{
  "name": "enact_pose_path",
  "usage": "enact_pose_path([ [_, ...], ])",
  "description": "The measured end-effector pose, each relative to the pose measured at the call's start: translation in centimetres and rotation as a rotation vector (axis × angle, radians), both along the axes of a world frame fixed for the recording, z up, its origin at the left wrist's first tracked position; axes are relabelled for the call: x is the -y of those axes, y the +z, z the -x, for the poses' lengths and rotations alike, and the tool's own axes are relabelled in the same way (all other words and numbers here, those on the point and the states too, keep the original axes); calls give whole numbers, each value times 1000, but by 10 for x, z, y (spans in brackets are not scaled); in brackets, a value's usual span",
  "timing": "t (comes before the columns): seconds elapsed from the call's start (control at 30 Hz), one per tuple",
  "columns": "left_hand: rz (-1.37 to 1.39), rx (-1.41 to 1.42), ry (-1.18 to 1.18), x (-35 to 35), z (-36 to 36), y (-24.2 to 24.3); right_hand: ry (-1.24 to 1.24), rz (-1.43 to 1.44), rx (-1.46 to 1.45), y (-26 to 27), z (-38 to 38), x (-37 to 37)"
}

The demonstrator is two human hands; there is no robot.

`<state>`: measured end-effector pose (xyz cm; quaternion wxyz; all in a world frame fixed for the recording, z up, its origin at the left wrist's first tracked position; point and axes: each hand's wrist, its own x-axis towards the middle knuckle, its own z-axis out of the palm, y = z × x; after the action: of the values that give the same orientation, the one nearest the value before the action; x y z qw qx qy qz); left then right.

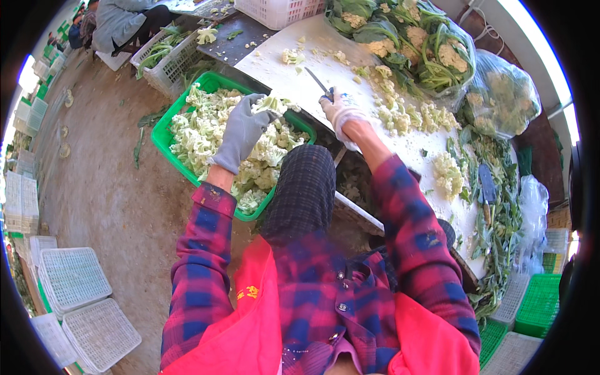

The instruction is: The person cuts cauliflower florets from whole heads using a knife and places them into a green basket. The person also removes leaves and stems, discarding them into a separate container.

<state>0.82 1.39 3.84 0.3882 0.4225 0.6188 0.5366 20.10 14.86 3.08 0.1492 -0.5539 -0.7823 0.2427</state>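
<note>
My left hand (244, 130), in a grey glove, holds a cauliflower floret (271, 104) over a green plastic crate (175, 164) filled with cut florets (197, 126). In a white knit glove, my right hand (341, 111) grips a knife with a narrow blade (315, 78), pointing up and left over the white work board (281, 51). Loose florets (398, 115) lie in a band on the board to the right of that hand. A cleaver (486, 183) with a wooden handle rests among trimmed leaves farther right.
Plastic bags of whole cauliflowers (422, 47) stand at the board's far side. A white basket (161, 70) with leaves is beyond the green crate. Stacked white baskets (75, 276) stand on the floor at lower left. A person (119, 23) sits at upper left.
</note>
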Motion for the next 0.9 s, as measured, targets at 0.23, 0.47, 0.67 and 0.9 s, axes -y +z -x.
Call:
enact_pose_path([
  [0.23,-219,156,173,-2,3,-40,182,97,-126,18,13,99],
  [0.47,-227,96,310,12,2,-69,230,289,-6,12,55,96],
  [0.67,-179,-106,352,51,0,-77,358,329,109,-23,73,103],
  [0.9,-7,-724,320,108,67,-99,396,263,62,-18,67,109],
])
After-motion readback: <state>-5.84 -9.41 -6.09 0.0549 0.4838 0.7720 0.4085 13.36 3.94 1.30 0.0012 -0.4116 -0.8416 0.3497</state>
